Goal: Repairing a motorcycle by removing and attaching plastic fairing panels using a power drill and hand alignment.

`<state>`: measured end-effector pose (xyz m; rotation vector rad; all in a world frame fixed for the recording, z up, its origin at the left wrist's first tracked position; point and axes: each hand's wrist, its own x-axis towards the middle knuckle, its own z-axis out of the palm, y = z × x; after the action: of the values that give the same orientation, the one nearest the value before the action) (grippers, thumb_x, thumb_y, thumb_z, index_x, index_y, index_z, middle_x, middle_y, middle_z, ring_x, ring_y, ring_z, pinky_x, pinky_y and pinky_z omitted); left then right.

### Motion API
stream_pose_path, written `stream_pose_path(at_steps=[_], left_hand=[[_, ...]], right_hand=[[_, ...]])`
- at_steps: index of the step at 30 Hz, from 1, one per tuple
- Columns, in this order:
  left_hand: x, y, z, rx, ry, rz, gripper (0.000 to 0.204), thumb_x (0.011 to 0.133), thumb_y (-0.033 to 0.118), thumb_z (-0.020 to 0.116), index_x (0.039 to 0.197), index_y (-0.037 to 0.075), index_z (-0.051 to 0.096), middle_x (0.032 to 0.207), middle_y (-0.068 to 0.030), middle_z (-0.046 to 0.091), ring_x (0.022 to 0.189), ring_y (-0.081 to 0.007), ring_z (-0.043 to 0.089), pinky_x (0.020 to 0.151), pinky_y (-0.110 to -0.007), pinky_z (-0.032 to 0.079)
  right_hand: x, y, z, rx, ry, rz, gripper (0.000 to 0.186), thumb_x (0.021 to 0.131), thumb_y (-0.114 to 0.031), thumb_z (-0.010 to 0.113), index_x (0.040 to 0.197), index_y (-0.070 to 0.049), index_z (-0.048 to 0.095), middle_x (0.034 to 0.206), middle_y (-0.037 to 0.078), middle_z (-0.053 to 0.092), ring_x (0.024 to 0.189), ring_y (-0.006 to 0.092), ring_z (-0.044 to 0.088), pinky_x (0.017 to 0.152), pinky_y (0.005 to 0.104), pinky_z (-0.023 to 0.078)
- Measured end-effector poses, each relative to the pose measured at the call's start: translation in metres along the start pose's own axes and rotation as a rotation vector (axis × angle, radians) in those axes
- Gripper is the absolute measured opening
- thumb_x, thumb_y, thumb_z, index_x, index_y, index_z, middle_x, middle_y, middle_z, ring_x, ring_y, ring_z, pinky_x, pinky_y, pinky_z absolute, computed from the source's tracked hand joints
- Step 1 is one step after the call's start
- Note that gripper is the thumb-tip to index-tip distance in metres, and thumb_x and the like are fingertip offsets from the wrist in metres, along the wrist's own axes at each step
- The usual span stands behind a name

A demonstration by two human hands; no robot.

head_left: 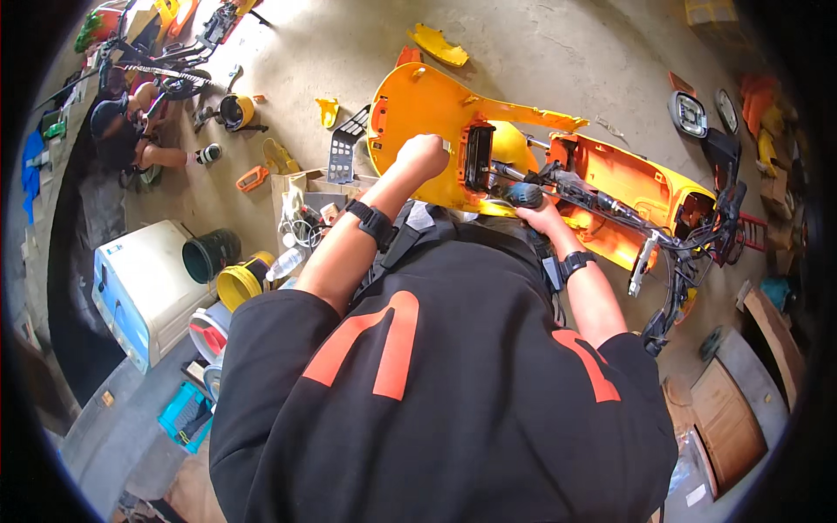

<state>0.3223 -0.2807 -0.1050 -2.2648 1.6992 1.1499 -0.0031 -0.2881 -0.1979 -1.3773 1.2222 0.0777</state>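
Observation:
A large yellow-orange scooter body panel (418,100) stands in front of me, with a black rectangular part (477,157) set in its opening. My left hand (423,159) is closed in a fist against the panel's face; what its fingers hold, if anything, is hidden. My right hand (542,214) is wrapped round a dark blue and black cordless drill (525,193), beside the opening and low against the panel. A yellow rounded part (513,150) sits behind the tool. To the right, an orange body shell (619,170) lies open, with cables and a handlebar (615,205) across it.
A yellow broken cover (438,45) and a black perforated bracket (347,144) lie on the floor ahead. On the left stand a white box-shaped appliance (144,279) and a yellow bucket (241,283). Another person (131,131) sits at the far left. A headlight (688,114) lies at right.

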Motion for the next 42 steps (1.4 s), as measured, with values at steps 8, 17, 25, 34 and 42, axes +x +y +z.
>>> stream_pose_path(at_steps=[8, 17, 25, 34, 42], left_hand=[[-0.002, -0.001, 0.003, 0.005, 0.001, 0.013, 0.030, 0.080, 0.020, 0.052, 0.090, -0.001, 0.069, 0.095, -0.0242, 0.067, 0.090, -0.0382, 0.066, 0.081, -0.045, 0.052], [-0.007, -0.008, 0.003, -0.010, 0.029, -0.045, 0.030, 0.080, 0.019, 0.051, 0.092, 0.001, 0.070, 0.093, -0.0232, 0.068, 0.089, -0.0368, 0.067, 0.080, -0.043, 0.053], [-0.012, -0.017, 0.001, 0.051, -0.057, -0.060, 0.030, 0.082, 0.020, 0.051, 0.096, 0.003, 0.070, 0.100, -0.0197, 0.068, 0.094, -0.0353, 0.066, 0.081, -0.042, 0.053], [-0.016, -0.021, -0.004, 0.027, -0.060, -0.112, 0.032, 0.083, 0.021, 0.049, 0.100, 0.003, 0.070, 0.105, -0.0192, 0.067, 0.099, -0.0338, 0.065, 0.085, -0.041, 0.052], [-0.017, -0.024, -0.004, 0.015, -0.044, -0.135, 0.033, 0.084, 0.022, 0.049, 0.101, 0.003, 0.070, 0.105, -0.0195, 0.067, 0.098, -0.0344, 0.065, 0.085, -0.041, 0.052]], right_hand=[[-0.004, -0.010, -0.001, 0.026, -0.043, 0.051, 0.030, 0.071, -0.013, 0.066, 0.098, -0.001, 0.065, 0.081, 0.009, 0.067, 0.065, 0.0166, 0.064, 0.063, 0.0331, 0.053], [-0.014, 0.000, -0.004, 0.263, 0.030, 0.121, 0.017, 0.075, -0.006, 0.067, 0.091, -0.001, 0.062, 0.072, 0.004, 0.064, 0.052, 0.0136, 0.060, 0.051, 0.0287, 0.050], [-0.006, -0.007, 0.003, 0.203, 0.012, 0.138, 0.020, 0.075, -0.010, 0.067, 0.092, -0.001, 0.063, 0.071, 0.005, 0.065, 0.054, 0.0149, 0.061, 0.053, 0.0309, 0.051], [-0.003, -0.005, 0.004, 0.200, 0.002, 0.131, 0.021, 0.074, -0.010, 0.067, 0.093, -0.002, 0.063, 0.072, 0.006, 0.065, 0.053, 0.0156, 0.061, 0.052, 0.0315, 0.050], [-0.004, -0.004, 0.004, 0.164, 0.032, 0.140, 0.016, 0.076, -0.010, 0.067, 0.088, 0.000, 0.062, 0.070, 0.006, 0.064, 0.054, 0.0150, 0.061, 0.051, 0.0300, 0.050]])
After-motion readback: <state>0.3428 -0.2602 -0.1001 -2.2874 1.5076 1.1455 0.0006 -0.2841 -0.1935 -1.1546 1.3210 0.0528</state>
